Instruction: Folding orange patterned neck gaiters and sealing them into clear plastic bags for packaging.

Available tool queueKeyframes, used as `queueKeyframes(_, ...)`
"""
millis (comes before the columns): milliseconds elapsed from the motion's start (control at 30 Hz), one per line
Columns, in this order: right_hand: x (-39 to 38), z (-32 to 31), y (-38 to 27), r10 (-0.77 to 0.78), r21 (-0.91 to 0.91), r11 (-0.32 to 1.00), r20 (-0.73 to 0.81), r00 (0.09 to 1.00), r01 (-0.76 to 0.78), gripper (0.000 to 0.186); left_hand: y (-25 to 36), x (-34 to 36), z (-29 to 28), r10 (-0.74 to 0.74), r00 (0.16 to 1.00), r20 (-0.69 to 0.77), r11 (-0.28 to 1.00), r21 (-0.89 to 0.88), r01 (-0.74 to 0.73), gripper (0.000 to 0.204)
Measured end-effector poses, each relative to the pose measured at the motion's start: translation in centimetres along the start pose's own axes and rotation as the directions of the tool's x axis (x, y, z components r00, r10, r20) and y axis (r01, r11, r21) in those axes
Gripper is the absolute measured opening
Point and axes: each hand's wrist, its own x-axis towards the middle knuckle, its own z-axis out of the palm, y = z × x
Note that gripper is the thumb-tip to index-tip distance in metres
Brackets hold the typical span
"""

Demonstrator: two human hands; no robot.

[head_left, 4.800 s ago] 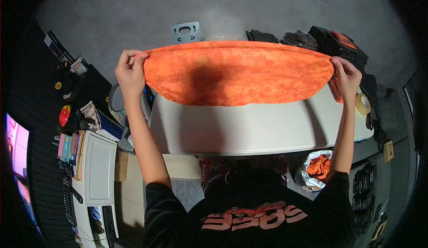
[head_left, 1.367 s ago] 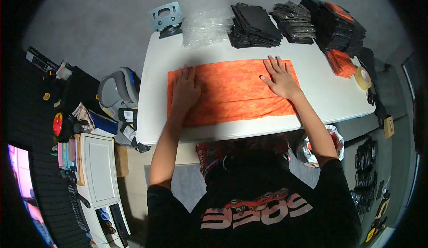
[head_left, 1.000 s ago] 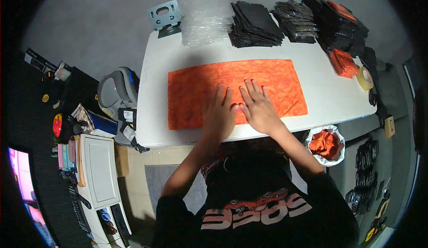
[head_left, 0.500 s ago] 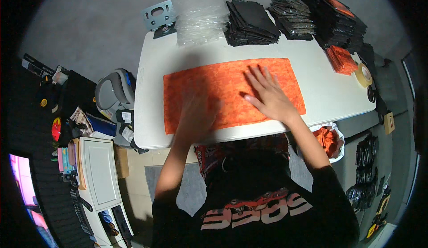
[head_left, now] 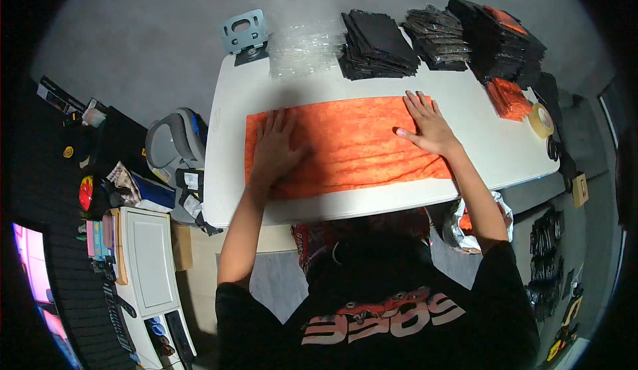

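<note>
White table (head_left: 502, 150) bears creased, mottled orange cloth (head_left: 352, 145); left hand (head_left: 274, 149) and right hand (head_left: 432, 130) outspread.

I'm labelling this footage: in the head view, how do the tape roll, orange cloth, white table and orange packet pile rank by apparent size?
White table
Orange cloth
Orange packet pile
Tape roll

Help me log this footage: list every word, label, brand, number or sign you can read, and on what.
Black shirt: large lettering, which I won't copy out.
White labels left of the table: too small to read.
Lit screen: nothing legible.
Orange cloth: no lettering visible.
</note>
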Motion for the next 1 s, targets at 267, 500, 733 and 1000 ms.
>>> queueKeyframes(267, -1.5, 1.6, -11.2, -0.131, 0.174, 0.97, -0.206, 0.97, 0.168, 0.084, 9.0, 0.3, 1.9, 0.158, 0.987, -0.038, 0.981, -0.108, -0.161, 0.066)
queueKeyframes(500, -8.7, -1.0, -4.8, 0.004, 0.093, 0.996, -0.101, 0.995, 0.005, 0.091, 3.5, -6.7, -3.3, -0.122, 0.991, 0.052, 0.991, 0.061, 0.119, 0.08)
queueKeyframes(733, -10.0, -1.1, -2.7, -0.017, 0.018, 1.0, 0.0, 1.0, 0.017, 0.098, 2.2, -8.4, -4.3, -0.227, 0.957, 0.18, 0.969, 0.143, 0.203, 0.087)
queueKeyframes(1000, -10.0, -1.1, -2.8, -0.019, 0.005, 1.0, -0.012, 1.0, 0.019, 0.101, 1.7, -9.0, -4.3, -0.212, 0.962, 0.173, 0.974, 0.115, 0.194, 0.086)
